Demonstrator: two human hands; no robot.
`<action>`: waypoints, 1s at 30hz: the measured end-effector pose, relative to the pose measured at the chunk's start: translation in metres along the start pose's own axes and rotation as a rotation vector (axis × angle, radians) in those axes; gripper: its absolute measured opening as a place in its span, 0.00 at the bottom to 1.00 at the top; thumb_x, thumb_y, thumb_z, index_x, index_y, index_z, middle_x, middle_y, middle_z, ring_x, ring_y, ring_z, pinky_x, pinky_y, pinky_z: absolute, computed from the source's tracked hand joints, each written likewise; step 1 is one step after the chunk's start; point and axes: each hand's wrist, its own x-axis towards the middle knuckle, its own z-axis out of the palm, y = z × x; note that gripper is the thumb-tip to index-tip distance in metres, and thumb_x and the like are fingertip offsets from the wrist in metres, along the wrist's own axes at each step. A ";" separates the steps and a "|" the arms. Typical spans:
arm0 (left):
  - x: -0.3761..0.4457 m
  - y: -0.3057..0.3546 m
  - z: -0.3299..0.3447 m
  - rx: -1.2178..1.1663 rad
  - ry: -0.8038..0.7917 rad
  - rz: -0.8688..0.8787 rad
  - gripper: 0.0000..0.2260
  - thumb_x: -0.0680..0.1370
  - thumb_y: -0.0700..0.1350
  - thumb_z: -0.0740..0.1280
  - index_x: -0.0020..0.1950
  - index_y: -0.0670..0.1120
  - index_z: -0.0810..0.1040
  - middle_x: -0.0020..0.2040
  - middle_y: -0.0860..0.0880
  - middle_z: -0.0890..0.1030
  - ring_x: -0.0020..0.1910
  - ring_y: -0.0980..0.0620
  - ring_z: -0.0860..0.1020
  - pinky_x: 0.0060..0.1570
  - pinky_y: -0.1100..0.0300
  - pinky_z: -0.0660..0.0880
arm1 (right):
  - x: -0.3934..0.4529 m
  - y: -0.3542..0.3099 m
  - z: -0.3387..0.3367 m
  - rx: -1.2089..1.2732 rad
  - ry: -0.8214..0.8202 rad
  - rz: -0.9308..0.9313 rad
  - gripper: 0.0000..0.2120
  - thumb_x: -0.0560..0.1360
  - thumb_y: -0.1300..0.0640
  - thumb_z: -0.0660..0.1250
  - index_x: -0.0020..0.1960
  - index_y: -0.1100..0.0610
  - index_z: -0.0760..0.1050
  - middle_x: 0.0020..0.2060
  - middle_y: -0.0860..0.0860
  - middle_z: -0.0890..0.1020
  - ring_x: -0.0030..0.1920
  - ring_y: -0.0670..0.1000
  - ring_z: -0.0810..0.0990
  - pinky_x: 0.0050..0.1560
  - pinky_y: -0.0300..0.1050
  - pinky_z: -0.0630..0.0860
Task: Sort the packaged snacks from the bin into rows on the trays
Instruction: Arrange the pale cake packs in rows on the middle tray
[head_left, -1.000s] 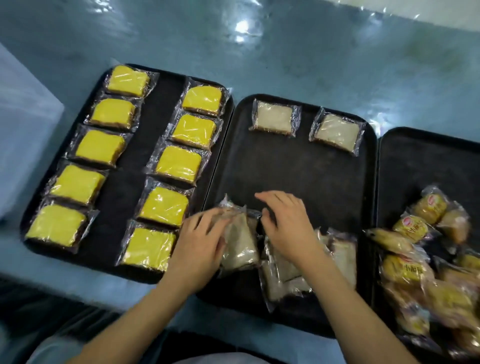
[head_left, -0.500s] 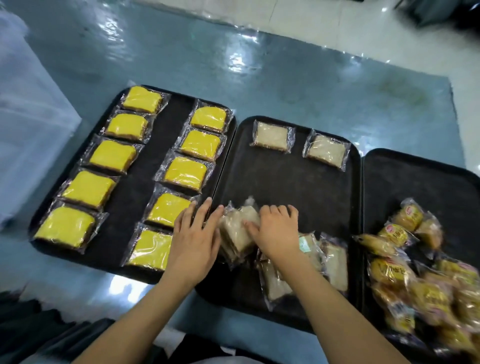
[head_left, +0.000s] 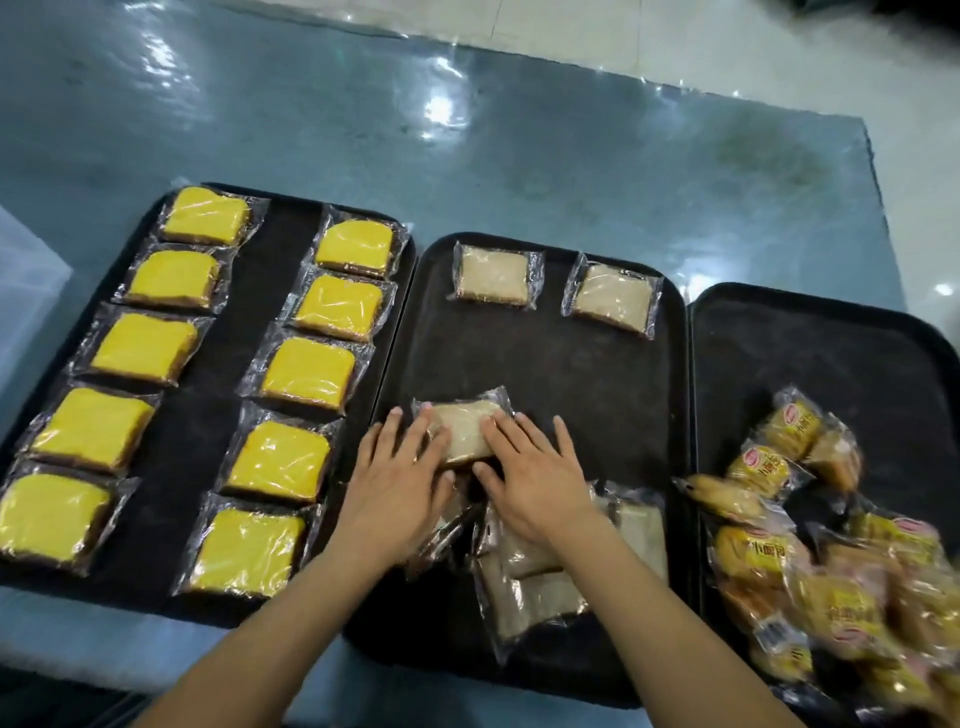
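Both hands, left (head_left: 400, 483) and right (head_left: 535, 478), press flat-fingered on a beige packet (head_left: 462, 428); more packets (head_left: 524, 577) crowd beneath.

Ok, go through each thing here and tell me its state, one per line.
Left tray: ten yellow packets in two rows.
Middle tray: two beige packets placed, heap near edge.
Beige packet: flat under both hands.
Left hand: open, pressing.
Right hand: open, pressing.
Right tray: unsorted heap.

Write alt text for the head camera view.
Both hands, left hand and right hand, press flat on a pale packaged snack on the middle tray. The left tray holds two rows of yellow cakes; the right tray holds piled buns.
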 end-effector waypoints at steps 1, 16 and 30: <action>0.014 0.003 -0.004 0.014 0.003 0.006 0.24 0.82 0.57 0.55 0.77 0.50 0.69 0.78 0.45 0.66 0.78 0.38 0.61 0.76 0.42 0.57 | 0.008 0.003 -0.003 -0.003 0.007 0.026 0.31 0.84 0.38 0.47 0.83 0.48 0.50 0.82 0.45 0.55 0.82 0.50 0.50 0.79 0.61 0.37; 0.106 0.068 0.008 0.028 -0.077 0.091 0.29 0.82 0.63 0.49 0.82 0.56 0.51 0.83 0.55 0.48 0.80 0.42 0.55 0.75 0.45 0.54 | 0.024 0.092 -0.013 0.056 0.190 0.059 0.28 0.84 0.43 0.50 0.82 0.47 0.53 0.82 0.46 0.56 0.81 0.47 0.52 0.80 0.59 0.45; 0.147 0.123 0.008 0.033 -0.101 0.198 0.28 0.83 0.58 0.54 0.81 0.64 0.45 0.83 0.52 0.52 0.79 0.41 0.56 0.72 0.44 0.57 | 0.005 0.152 -0.030 0.102 0.128 0.279 0.33 0.82 0.42 0.56 0.83 0.46 0.48 0.82 0.48 0.52 0.82 0.50 0.49 0.80 0.60 0.44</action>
